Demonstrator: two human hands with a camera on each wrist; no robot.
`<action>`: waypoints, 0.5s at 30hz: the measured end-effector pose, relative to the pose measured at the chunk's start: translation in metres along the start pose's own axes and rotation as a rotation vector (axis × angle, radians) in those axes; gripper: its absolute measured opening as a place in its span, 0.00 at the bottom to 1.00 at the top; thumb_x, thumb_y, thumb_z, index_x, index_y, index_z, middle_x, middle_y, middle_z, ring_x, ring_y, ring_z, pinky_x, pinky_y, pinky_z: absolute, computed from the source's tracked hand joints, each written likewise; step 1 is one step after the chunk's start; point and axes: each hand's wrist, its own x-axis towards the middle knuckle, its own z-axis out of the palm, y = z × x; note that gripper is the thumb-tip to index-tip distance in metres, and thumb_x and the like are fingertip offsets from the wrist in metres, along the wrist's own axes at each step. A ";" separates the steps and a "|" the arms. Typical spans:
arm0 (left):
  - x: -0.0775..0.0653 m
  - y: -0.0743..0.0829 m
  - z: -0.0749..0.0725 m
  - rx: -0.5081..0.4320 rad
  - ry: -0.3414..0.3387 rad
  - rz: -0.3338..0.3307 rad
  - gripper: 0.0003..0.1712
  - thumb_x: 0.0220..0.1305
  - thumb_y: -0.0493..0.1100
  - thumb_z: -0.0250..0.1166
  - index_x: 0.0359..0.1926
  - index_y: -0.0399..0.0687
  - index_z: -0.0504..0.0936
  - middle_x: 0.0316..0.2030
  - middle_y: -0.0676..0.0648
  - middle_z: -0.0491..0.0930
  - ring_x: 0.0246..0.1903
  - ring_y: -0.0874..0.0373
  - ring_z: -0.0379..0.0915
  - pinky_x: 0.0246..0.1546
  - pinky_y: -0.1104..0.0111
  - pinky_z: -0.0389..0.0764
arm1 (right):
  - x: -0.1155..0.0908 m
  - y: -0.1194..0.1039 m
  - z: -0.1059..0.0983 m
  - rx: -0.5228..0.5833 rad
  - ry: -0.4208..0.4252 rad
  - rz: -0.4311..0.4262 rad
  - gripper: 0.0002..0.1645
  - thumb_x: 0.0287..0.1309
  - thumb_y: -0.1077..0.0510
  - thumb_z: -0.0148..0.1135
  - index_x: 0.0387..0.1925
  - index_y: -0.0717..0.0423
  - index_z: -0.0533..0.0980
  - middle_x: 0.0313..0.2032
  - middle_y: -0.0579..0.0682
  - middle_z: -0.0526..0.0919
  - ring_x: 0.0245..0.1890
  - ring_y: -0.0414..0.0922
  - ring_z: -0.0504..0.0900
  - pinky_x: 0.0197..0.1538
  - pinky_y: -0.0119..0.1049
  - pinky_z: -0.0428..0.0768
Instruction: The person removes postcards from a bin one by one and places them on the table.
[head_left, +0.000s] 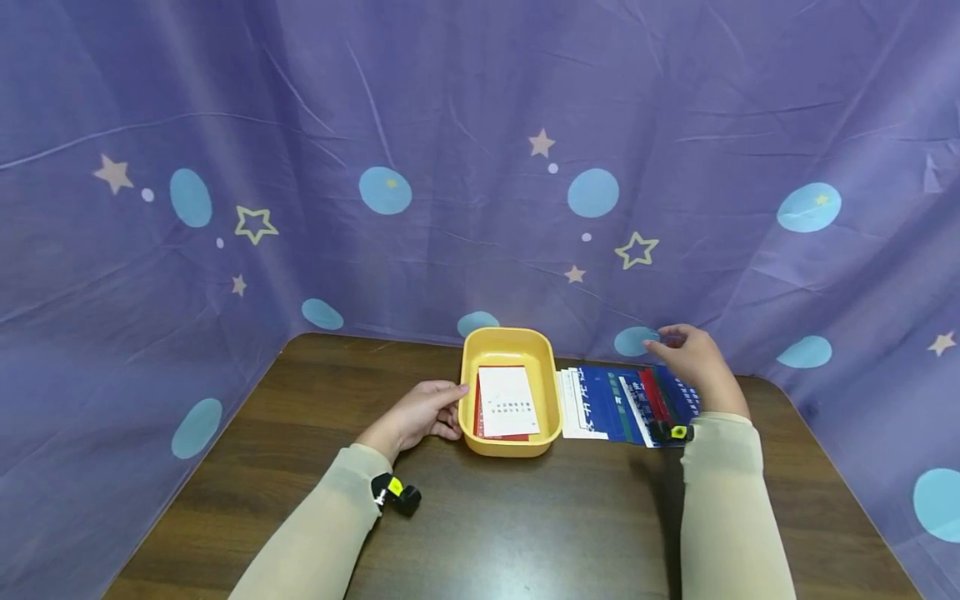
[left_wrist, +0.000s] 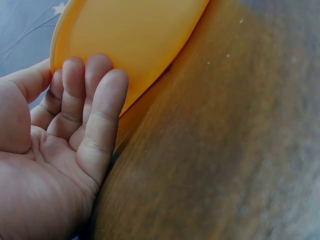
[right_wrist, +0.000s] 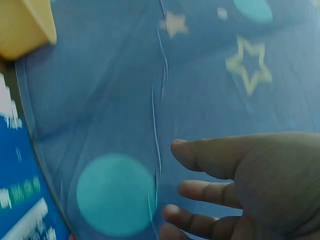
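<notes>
My left hand (head_left: 422, 415) grips the left side of a yellow plastic tray (head_left: 510, 451), thumb at the rim and fingers against the outer wall (left_wrist: 135, 40). Inside the tray lies a white printed card (head_left: 507, 396) on top of a red one (head_left: 477, 421). To the right of the tray, blue printed cards or booklets (head_left: 603, 404) lie overlapped in a row, with white-edged ones (head_left: 572, 408) nearest the tray and a red one (head_left: 654, 393) among them. Above the row's right end hovers my right hand (head_left: 696, 362), thumb and fingers apart, holding nothing.
Beneath everything is a dark wood-grain table (head_left: 510, 525). A purple curtain (head_left: 480, 242) with stars and blue dots hangs right behind its far edge and along both sides. The tray and cards lie close to that far edge.
</notes>
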 end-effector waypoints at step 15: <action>0.003 -0.002 0.000 -0.002 0.004 -0.002 0.20 0.79 0.51 0.63 0.42 0.35 0.80 0.22 0.48 0.81 0.21 0.55 0.82 0.25 0.64 0.91 | -0.003 -0.082 0.060 -0.011 -0.187 -0.191 0.38 0.71 0.41 0.68 0.71 0.58 0.74 0.53 0.64 0.87 0.48 0.59 0.89 0.52 0.54 0.90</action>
